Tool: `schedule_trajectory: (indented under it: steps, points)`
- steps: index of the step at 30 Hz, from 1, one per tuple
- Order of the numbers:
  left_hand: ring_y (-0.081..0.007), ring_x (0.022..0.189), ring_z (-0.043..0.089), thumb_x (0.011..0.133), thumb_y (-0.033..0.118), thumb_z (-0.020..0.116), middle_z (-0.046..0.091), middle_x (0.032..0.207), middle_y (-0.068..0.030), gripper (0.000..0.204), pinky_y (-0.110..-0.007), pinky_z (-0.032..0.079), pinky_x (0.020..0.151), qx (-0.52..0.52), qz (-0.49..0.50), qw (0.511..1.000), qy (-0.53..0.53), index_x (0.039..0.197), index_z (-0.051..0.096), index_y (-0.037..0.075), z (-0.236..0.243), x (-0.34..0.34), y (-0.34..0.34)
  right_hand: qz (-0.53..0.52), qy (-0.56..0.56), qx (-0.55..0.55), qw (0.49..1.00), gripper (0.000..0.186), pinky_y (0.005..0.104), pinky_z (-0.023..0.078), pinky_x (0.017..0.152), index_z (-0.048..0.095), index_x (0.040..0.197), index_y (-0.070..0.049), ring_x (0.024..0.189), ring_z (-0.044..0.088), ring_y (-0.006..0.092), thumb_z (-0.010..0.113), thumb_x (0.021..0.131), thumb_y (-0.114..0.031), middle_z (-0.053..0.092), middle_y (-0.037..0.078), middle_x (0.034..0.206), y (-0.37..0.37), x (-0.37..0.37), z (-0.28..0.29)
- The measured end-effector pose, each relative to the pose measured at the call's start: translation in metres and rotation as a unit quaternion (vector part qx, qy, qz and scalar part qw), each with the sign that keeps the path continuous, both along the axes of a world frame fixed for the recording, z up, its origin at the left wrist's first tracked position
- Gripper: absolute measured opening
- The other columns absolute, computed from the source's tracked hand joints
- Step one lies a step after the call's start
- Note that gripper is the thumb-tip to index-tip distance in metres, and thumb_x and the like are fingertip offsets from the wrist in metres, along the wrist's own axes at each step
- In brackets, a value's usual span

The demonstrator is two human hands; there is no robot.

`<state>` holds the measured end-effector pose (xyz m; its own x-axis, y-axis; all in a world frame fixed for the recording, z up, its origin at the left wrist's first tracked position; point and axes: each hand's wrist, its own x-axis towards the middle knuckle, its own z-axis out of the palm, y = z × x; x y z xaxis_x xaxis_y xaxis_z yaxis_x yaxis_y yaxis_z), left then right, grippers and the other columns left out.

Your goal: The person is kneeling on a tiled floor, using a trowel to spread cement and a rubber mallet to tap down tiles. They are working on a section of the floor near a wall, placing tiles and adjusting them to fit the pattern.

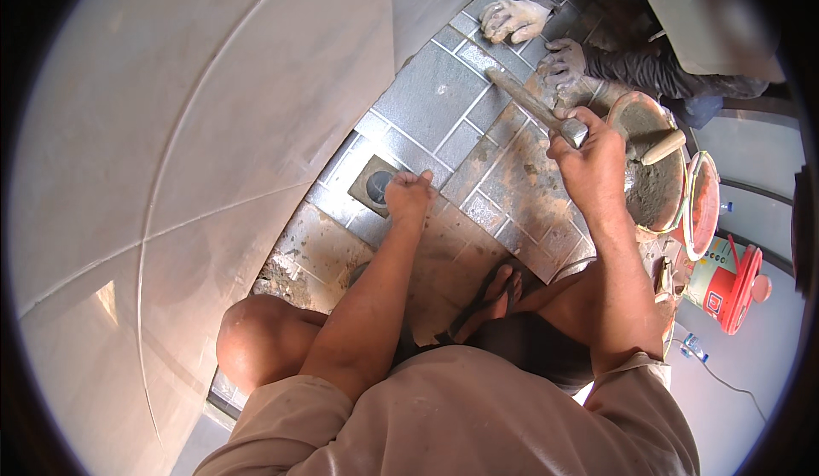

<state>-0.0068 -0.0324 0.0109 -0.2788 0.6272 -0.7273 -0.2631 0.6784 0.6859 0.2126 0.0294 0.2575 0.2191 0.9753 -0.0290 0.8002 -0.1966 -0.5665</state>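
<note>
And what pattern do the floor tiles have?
The floor tiles show grey rectangles of mixed sizes divided by pale lines, seen best in the head view.

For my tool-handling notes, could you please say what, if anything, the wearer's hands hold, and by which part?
The right hand grips a hammer at its metal head end; whether the left hand holds anything cannot be told.

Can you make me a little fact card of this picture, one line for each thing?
Right hand: gripping a wooden-shafted tool near its metal end
Left hand: beside a square drain
Floor tiles: grey, pale joints, brown smears
Tub: grey mix, wooden handle over it
Co-worker: two gloved hands low by the tiles
</note>
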Motion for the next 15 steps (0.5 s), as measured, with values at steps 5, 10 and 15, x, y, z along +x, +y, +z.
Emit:
schedule_trajectory:
  steps: [5, 10, 15]
  points:
    - [-0.0164, 0.057, 0.067, 0.093, 0.004, 0.084, 0.067, 0.071, -0.0094, 0.029, -0.031, 0.051, 0.046, 0.006, 0.004, 1.000, -0.013, 0.087, 0.055, 0.004, 0.004, -0.002, -0.001, 0.019, 0.063, -0.033, 0.997, 0.034, 0.0351, 0.051, 0.061, 0.077, 0.117, 0.003, 0.057, 0.060, 0.0142, 0.072, 0.085, -0.007, 0.063, 0.010, 0.062, -0.001, 0.005, 0.009]
    - [-0.0157, 0.056, 0.066, 0.093, 0.005, 0.083, 0.067, 0.071, -0.0093, 0.030, -0.030, 0.051, 0.046, 0.012, 0.004, 1.000, -0.018, 0.086, 0.054, 0.004, 0.007, -0.003, -0.002, 0.042, 0.033, -0.042, 0.998, 0.031, 0.0337, 0.050, 0.060, 0.078, 0.114, 0.001, 0.056, 0.058, 0.0121, 0.070, 0.085, -0.005, 0.060, 0.009, 0.058, -0.005, 0.000, 0.015]
    - [-0.0155, 0.056, 0.065, 0.094, 0.005, 0.083, 0.067, 0.071, -0.0095, 0.032, -0.030, 0.051, 0.046, 0.008, -0.003, 1.000, -0.009, 0.084, 0.052, 0.005, 0.009, -0.001, -0.001, 0.092, 0.024, 0.032, 0.995, 0.031, 0.0351, 0.049, 0.059, 0.078, 0.114, 0.000, 0.054, 0.058, 0.0141, 0.070, 0.084, -0.004, 0.062, 0.011, 0.059, -0.009, 0.002, 0.009]
